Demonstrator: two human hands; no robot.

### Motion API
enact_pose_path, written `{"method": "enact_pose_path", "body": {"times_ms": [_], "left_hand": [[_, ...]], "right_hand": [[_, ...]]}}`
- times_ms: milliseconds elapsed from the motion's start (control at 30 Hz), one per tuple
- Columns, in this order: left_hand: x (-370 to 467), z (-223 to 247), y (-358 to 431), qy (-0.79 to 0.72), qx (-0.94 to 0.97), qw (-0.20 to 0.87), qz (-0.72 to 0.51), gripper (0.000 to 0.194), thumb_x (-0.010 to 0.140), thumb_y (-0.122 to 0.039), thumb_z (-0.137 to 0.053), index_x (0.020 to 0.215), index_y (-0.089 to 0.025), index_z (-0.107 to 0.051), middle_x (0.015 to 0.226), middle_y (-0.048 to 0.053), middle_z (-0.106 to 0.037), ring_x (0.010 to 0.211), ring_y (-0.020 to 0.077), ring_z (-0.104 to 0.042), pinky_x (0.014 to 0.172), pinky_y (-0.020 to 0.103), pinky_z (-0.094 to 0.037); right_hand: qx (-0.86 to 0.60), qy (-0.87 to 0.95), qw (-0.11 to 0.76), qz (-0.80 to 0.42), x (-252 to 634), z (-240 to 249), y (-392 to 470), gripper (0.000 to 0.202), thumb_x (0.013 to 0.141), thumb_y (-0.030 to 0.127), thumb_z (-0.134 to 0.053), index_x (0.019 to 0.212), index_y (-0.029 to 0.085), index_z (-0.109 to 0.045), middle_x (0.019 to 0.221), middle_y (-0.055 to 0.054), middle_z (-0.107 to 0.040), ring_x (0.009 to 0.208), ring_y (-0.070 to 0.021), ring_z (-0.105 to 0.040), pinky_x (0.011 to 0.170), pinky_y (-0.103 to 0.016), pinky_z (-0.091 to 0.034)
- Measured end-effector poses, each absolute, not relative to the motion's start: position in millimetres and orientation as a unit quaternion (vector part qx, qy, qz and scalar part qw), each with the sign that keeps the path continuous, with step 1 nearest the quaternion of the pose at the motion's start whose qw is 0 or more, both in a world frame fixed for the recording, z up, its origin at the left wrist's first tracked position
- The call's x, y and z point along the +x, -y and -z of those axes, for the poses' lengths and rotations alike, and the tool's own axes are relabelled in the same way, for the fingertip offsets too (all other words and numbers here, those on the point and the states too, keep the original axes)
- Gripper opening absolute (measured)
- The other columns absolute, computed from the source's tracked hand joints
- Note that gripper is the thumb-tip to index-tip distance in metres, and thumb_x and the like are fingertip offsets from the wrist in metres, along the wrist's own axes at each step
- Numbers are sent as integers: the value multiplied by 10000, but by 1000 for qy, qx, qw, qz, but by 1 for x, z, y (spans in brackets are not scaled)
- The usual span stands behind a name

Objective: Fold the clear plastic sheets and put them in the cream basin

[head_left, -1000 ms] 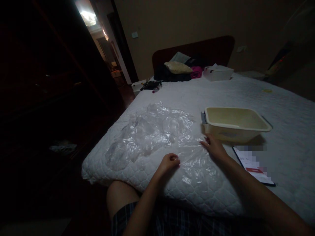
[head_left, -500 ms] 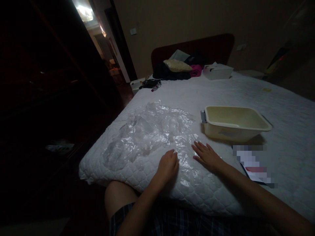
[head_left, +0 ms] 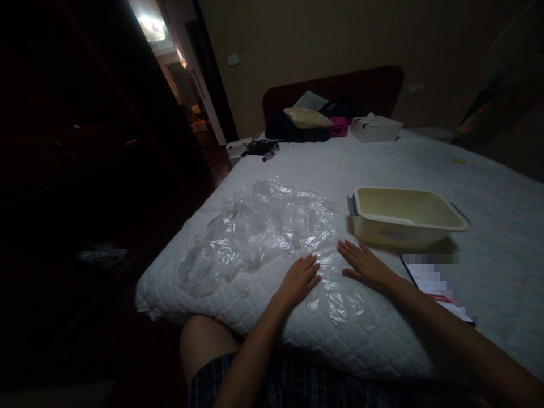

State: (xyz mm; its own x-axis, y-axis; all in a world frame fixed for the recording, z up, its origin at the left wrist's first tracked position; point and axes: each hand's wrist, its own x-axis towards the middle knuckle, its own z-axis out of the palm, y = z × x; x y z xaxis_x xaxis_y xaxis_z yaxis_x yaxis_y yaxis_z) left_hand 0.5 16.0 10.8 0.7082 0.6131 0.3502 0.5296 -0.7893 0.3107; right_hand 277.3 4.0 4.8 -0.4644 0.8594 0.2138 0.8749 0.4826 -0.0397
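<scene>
A crumpled sheet of clear plastic film (head_left: 259, 221) spreads over the near left part of a white quilted mattress (head_left: 488, 187). My left hand (head_left: 300, 277) lies palm down on the film's right part, its fingers stretched out. To the right of it, my right hand (head_left: 364, 265) rests flat with its fingers spread at the film's right edge. Between the two hands the film is drawn into creases. Just beyond my right hand stands a cream plastic basin (head_left: 403, 232) with grey handles.
Right of my right hand lies a partly blurred document on a dark board (head_left: 437, 289). Farther back are a white box (head_left: 376, 129), a patterned pillow (head_left: 308, 118), dark clothes (head_left: 293, 135) and a pink roll (head_left: 339, 128). The mattress edge drops to a dark floor at the left.
My left hand has moved slightly right, and its fingers are more stretched out. My right hand has shifted a little right. The film between them has changed its creases.
</scene>
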Motion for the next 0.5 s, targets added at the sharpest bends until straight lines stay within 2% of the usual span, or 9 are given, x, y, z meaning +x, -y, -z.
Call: {"method": "enact_pose_path", "body": {"times_ms": [100, 200, 333, 400, 500], "left_hand": [[-1, -11, -15, -305, 922, 92, -219, 350, 907, -349, -424, 1222, -208, -479, 1361, 68, -433, 1279, 174, -362, 1073, 378, -271], [-1, -12, -15, -304, 923, 92, -219, 346, 906, -342, -428, 1220, -208, -483, 1358, 66, -437, 1277, 175, -364, 1072, 380, -271], [-2, -10, -16, -304, 922, 91, -221, 352, 902, -349, -433, 1222, -210, -484, 1355, 66, -440, 1277, 183, -366, 1066, 379, -282], [-2, -8, -16, -305, 922, 90, -223, 364, 903, -359, -430, 1232, -210, -475, 1359, 68, -435, 1282, 183, -359, 1067, 380, -281], [-2, -7, -16, -306, 921, 85, -226, 376, 904, -365, -425, 1244, -209, -462, 1362, 74, -429, 1286, 180, -353, 1066, 384, -282]], "right_hand": [[-504, 856, 110, 36, 277, -7, 0, 702, 854, 554, -366, 1431, 210, -161, 1459, -111, -253, 1335, -261, -222, 1048, -504, -204], [-531, 836, 131, 32, 281, -9, 0, 651, 865, 517, -370, 1405, 168, -262, 1449, -136, -275, 1327, -275, -241, 1026, -489, -267], [-590, 775, 218, 63, 283, -25, 2, 560, 882, 425, -387, 1330, 89, -381, 1355, -204, -414, 1257, -293, -373, 969, -474, -362], [-567, 778, 257, 86, 273, -38, 10, 484, 883, 361, -406, 1290, 101, -425, 1279, -194, -499, 1194, -278, -450, 950, -459, -388], [-495, 822, 260, 104, 238, -56, 33, 363, 878, 271, -436, 1210, 136, -495, 1159, -154, -589, 1057, -241, -547, 883, -416, -441]]}}
